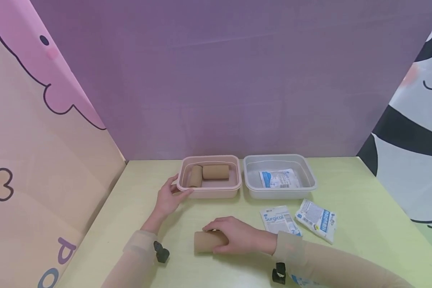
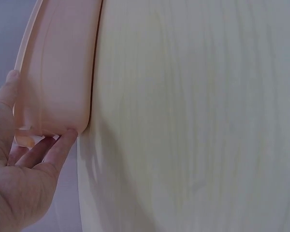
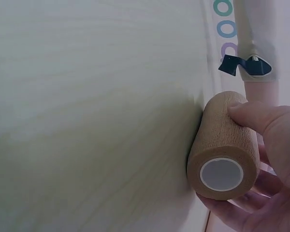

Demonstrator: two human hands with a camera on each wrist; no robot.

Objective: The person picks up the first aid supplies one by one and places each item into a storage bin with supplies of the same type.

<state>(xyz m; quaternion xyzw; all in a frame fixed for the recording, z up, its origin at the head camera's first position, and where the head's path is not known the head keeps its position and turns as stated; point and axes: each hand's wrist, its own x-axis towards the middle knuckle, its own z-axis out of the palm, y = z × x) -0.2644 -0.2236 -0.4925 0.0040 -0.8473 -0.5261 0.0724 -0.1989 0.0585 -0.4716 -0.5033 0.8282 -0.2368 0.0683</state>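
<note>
My right hand [image 1: 235,235] grips a tan bandage roll [image 1: 206,242] lying on its side at the front of the table. In the right wrist view the thumb lies on top of the bandage roll [image 3: 222,130], the fingers curl round beneath, and its white hollow core [image 3: 221,174] shows. My left hand [image 1: 168,200] holds the near left corner of a pink plastic container [image 1: 210,193], thumb at the front and fingers at the end wall. Two more tan rolls, one upper [image 1: 216,172] and one left [image 1: 196,176], lie inside that container.
A white container [image 1: 280,194] stands right of the pink one, with a blue-and-white packet [image 1: 280,179] inside. Two more packets, one marked Surgical [image 1: 279,220] and another [image 1: 317,220], lie before it. Part of a further packet [image 1: 304,281] shows under the right sleeve. A purple wall [image 1: 216,80] rises behind.
</note>
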